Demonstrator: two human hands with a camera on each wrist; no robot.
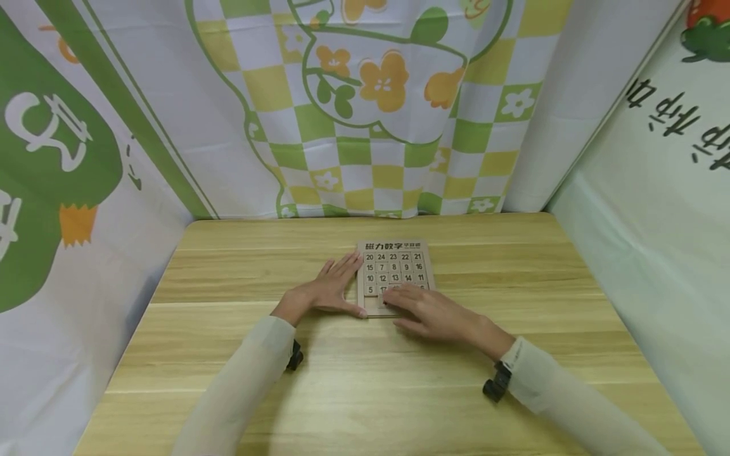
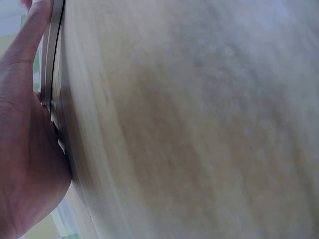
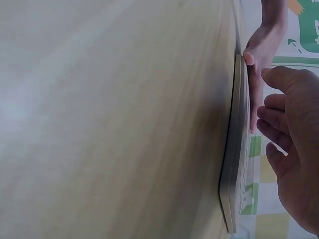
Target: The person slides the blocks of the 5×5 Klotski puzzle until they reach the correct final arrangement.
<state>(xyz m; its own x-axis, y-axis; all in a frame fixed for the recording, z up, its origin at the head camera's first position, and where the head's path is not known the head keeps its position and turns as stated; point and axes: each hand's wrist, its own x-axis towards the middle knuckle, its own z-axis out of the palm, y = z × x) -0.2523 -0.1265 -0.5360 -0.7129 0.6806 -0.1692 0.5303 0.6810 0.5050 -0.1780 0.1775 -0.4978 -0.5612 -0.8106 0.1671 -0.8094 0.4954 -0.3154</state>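
A wooden sliding number puzzle [image 1: 394, 266] lies flat on the table, with dark numerals on its square tiles and Chinese lettering along its top border. My left hand [image 1: 329, 292] rests at the puzzle's left side, fingers stretched along the edge and thumb at the near left corner. Over the lower rows is my right hand [image 1: 436, 313], its gently bent fingers touching tiles near the 17 and covering several others. A bare gap shows in the bottom left of the frame, under the 5 tile [image 1: 371, 290]. From the right wrist view, the puzzle's side edge [image 3: 233, 149] shows below the fingers.
The light wood-grain table [image 1: 353, 392] reaches to a patterned curtain [image 1: 365, 171] at the back. White printed cloth hangs at the left and the right [image 1: 656, 209]. Small black devices are strapped on the left wrist [image 1: 294, 356] and right wrist [image 1: 497, 382].
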